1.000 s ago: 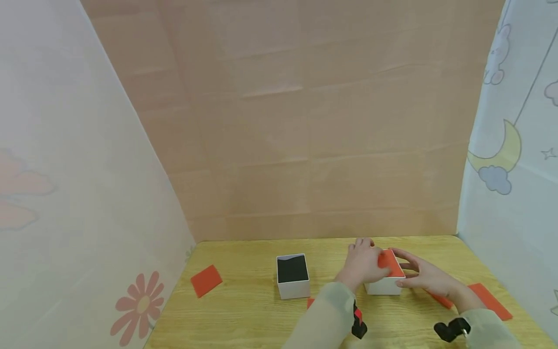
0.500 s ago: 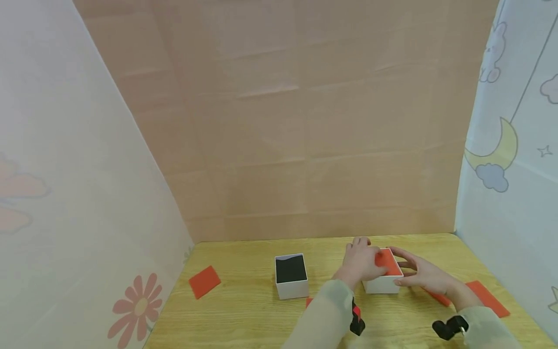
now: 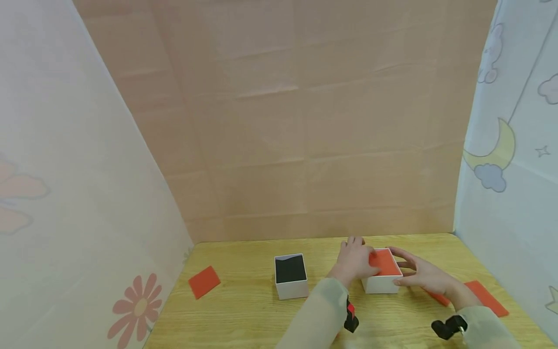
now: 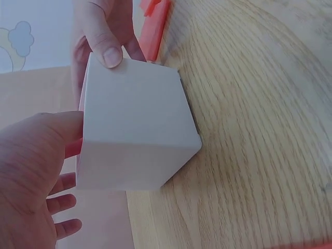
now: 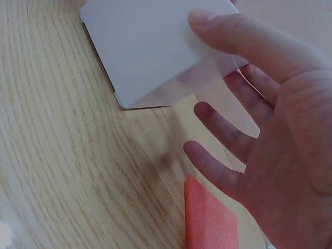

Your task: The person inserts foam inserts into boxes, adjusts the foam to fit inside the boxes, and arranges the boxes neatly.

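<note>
A white open-topped box [image 3: 381, 285] stands on the right half of the table, with a red foam sheet [image 3: 385, 264] lying inside near its rim. My left hand [image 3: 353, 259] is over the box's left edge; its thumb reaches in at the red sheet, and the other fingers hang loose past the rim in the left wrist view. With thumb on the front face and forefinger toward the back corner, my right hand [image 3: 429, 278] holds the box's right side. The thumb lies on the white wall [image 5: 150, 46] in the right wrist view, the lower fingers off it.
Left of the hands stands a second white box [image 3: 293, 290] with black material [image 3: 291, 269] inside. A red foam piece [image 3: 204, 282] lies at the far left. More red pieces [image 3: 486, 298] lie beside the right forearm. Patterned cloth walls flank the table.
My left hand has drawn slightly left, so more of the red sheet shows. The left forearm now covers a red piece that showed beside it. My right hand stays on the box.
</note>
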Demonstrator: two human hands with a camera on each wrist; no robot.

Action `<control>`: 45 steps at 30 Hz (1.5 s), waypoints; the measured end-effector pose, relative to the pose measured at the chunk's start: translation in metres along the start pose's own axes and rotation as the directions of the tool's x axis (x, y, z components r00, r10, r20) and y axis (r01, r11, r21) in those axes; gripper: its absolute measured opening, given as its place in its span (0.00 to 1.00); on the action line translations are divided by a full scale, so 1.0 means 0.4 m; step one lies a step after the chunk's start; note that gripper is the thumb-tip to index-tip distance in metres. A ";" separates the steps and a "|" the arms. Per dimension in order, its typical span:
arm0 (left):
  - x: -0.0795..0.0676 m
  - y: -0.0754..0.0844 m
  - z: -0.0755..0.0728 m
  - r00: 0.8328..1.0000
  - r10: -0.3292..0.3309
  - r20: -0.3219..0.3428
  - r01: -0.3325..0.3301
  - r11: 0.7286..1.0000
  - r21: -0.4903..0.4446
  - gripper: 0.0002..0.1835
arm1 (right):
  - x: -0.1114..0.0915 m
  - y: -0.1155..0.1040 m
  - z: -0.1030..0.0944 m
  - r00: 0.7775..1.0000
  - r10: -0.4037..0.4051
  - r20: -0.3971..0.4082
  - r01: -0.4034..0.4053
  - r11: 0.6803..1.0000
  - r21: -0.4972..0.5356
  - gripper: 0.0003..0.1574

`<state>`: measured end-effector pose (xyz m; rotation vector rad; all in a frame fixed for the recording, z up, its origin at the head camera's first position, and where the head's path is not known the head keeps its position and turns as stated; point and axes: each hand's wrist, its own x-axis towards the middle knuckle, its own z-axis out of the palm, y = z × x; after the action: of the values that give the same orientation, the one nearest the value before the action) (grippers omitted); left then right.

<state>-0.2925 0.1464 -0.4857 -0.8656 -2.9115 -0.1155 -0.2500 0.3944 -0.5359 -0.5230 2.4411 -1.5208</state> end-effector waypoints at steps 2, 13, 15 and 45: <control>0.000 0.003 0.001 1.000 0.001 0.003 -0.001 1.000 0.007 0.22 | 0.000 -0.001 0.003 1.000 -0.001 -0.003 0.001 1.000 -0.002 0.59; 0.004 0.022 -0.004 1.000 -0.007 0.011 0.007 0.999 0.033 0.21 | 0.001 -0.009 0.009 1.000 -0.002 -0.010 0.003 1.000 0.025 0.59; 0.003 0.024 -0.001 1.000 -0.010 0.015 0.009 0.999 0.034 0.20 | -0.001 -0.013 0.012 1.000 -0.008 -0.011 0.009 1.000 0.029 0.59; 0.018 0.026 0.023 1.000 -0.014 0.008 0.014 0.999 0.044 0.13 | 0.004 -0.020 0.036 0.998 0.056 -0.013 -0.056 0.998 0.040 0.61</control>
<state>-0.2936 0.1599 -0.4933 -0.8414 -2.9166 -0.0482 -0.2447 0.3787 -0.5350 -0.4342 2.4095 -1.5527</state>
